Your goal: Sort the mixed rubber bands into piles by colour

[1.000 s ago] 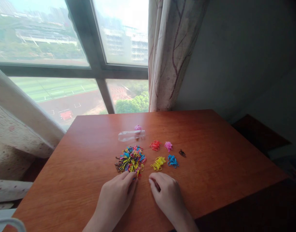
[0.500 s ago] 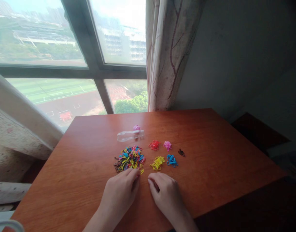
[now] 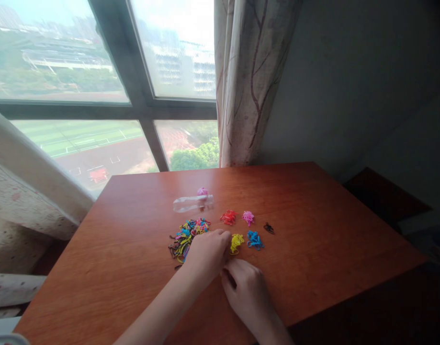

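My left hand [image 3: 210,249] reaches over the right side of a mixed pile of small coloured rubber bands [image 3: 184,237]. Its fingers are pinched at the left edge of the yellow rubber bands [image 3: 236,243]; whatever they hold is hidden. Just below, my right hand [image 3: 246,280] rests near the table with thumb and fingers curled together, close to the left hand's fingertips. I cannot see anything in it. Beyond the yellow ones lie red rubber bands [image 3: 228,217] and pink rubber bands [image 3: 248,218]. Blue rubber bands [image 3: 254,240] and a few black rubber bands [image 3: 268,228] lie to the right.
A clear plastic bottle [image 3: 191,203] lies on its side behind the piles, with a pink piece [image 3: 202,191] behind it. The brown wooden table [image 3: 313,249] stands against a window [image 3: 144,110] and patterned curtains [image 3: 237,96]. A white rim shows at bottom left.
My left hand has moved right and slightly away from me, from the mixed pile to the yellow rubber bands. My right hand has hardly moved.
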`<act>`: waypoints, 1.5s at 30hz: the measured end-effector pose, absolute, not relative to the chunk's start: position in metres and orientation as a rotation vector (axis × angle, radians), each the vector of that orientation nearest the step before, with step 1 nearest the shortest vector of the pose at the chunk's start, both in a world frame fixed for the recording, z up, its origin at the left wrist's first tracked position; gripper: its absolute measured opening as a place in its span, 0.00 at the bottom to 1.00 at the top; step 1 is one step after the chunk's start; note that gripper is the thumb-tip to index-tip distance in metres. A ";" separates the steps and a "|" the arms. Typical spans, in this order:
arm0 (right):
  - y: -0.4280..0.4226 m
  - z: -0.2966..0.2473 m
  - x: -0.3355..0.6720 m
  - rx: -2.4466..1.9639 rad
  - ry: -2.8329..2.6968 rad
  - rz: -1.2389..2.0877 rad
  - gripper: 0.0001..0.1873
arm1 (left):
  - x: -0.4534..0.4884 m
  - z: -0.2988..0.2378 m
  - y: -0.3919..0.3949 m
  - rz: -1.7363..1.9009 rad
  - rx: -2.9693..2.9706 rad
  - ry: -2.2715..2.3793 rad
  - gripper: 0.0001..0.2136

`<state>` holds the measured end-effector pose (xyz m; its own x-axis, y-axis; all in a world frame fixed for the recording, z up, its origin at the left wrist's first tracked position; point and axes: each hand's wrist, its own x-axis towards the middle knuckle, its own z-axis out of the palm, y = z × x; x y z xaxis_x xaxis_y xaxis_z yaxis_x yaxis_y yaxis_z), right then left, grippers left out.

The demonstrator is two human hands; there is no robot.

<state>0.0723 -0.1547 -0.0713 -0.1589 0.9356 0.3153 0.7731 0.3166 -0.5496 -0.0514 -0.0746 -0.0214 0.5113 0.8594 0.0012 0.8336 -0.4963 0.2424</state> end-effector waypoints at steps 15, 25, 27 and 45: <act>-0.155 -0.067 0.071 -1.509 -2.002 0.414 0.09 | -0.137 -0.015 -0.109 0.550 2.402 1.641 0.10; -0.152 -0.062 0.063 -1.537 -2.012 0.420 0.07 | -0.171 -0.053 -0.146 0.617 2.336 1.688 0.09; -0.150 -0.062 0.059 -1.551 -2.016 0.423 0.07 | -0.170 -0.055 -0.148 0.606 2.335 1.702 0.09; -0.149 -0.063 0.050 -1.527 -1.996 0.466 0.07 | -0.147 -0.051 -0.145 0.637 2.336 1.572 0.09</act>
